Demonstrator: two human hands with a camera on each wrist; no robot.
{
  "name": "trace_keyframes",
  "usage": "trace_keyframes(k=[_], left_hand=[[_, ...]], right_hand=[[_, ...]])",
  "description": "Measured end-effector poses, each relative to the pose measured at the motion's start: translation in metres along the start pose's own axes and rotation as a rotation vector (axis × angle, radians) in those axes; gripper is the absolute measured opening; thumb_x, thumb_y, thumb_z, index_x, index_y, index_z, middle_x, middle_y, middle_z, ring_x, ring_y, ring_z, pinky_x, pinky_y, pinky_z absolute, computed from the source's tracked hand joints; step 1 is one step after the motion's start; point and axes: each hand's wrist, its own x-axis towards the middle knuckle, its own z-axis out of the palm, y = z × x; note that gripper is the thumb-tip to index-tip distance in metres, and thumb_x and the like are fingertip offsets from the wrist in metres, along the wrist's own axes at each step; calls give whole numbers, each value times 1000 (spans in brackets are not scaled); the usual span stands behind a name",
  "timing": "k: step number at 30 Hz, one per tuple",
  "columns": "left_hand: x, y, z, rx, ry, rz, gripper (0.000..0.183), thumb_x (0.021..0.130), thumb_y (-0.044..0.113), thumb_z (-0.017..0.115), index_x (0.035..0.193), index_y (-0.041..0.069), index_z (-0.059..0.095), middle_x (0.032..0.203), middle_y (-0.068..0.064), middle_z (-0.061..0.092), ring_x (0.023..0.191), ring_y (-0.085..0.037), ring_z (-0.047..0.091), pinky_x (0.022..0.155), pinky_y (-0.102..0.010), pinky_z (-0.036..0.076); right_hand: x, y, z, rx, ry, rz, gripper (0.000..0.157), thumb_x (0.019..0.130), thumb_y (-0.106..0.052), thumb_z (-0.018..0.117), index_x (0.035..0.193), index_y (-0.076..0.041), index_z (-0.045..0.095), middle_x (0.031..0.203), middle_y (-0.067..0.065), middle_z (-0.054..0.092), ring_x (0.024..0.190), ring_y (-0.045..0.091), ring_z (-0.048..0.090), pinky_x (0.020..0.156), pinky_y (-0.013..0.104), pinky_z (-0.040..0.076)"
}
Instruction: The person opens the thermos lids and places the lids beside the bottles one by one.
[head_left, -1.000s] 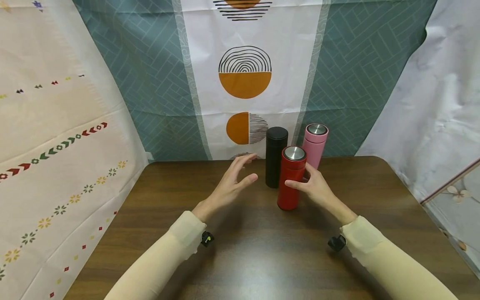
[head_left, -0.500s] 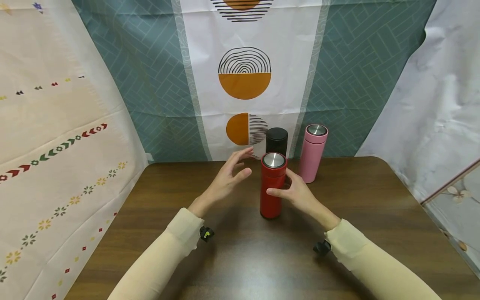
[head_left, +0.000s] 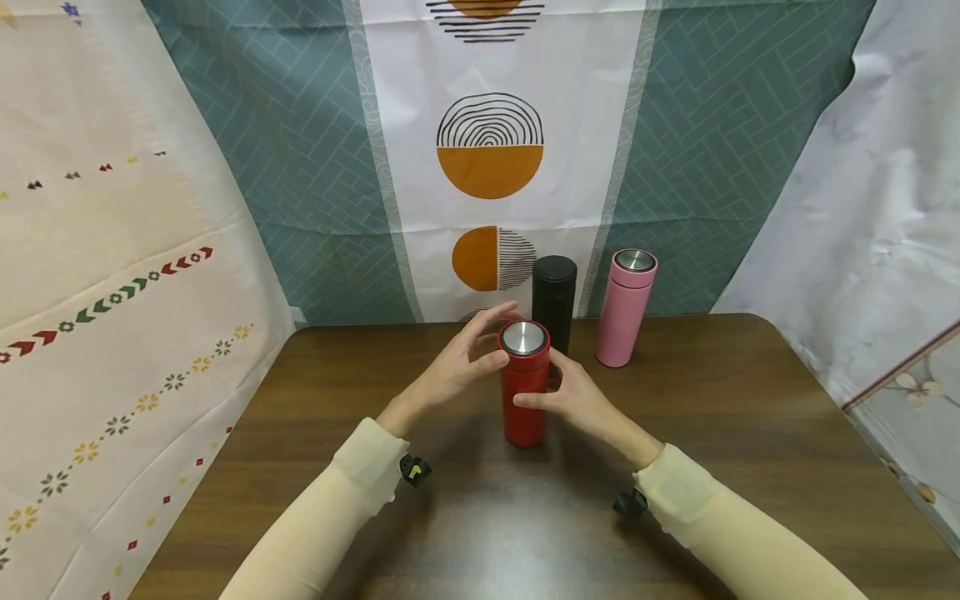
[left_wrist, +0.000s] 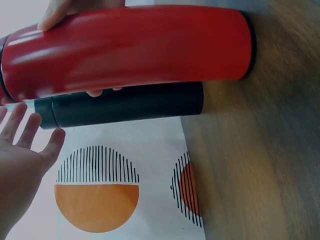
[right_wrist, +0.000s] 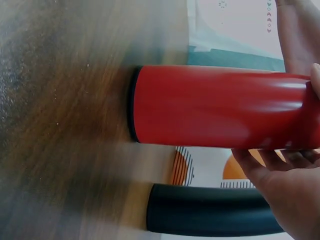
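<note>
A red thermos [head_left: 522,427] with a steel-topped lid stands upright in the middle of the head view. My right hand [head_left: 583,402] grips it from the right side, thumb across the front and fingers behind. On the other side, my left hand [head_left: 453,368] is spread, thumb and fingertips right at the lid. In the left wrist view the left hand [left_wrist: 22,157] has its fingers apart beside the upper end of the red thermos [left_wrist: 125,47]. The right wrist view shows the right hand [right_wrist: 295,195] curled round the thermos's body.
Behind the red thermos stands a black thermos [head_left: 553,298], partly hidden. Farther right is a pink thermos [head_left: 626,315] near the back edge of the wooden table [head_left: 360,383]. A patterned curtain [head_left: 322,167] hangs behind the table.
My right hand has brought the red thermos leftward and nearer, away from the pink one, up to the left hand. The left hand has moved only slightly.
</note>
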Motion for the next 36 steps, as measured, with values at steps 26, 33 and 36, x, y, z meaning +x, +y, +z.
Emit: trace_keyframes(k=[26,33,36], left_hand=[[9,-4,3,-164,-25,-149,58,89,8,80,144,15,61,134,-5,66,120,-25,62,107,-43,49],[6,-4,11,-141,45,-137,58,89,18,83,143,17,62,135,-1,67,123,-23,60,112,-49,44],[3,-5,15,-128,83,-138,56,88,17,82,141,17,63,134,0,68,121,-22,61,110,-49,45]], right_hand=[[9,7,-7,14,-218,-4,65,94,-27,76,148,-6,48,139,10,61,129,30,56,110,57,45],[7,5,-3,-36,-164,-82,60,92,-17,78,145,-2,51,135,11,65,125,28,59,109,54,45],[6,5,-1,-58,-152,-89,60,92,-14,78,144,-1,51,134,12,66,124,30,61,108,53,47]])
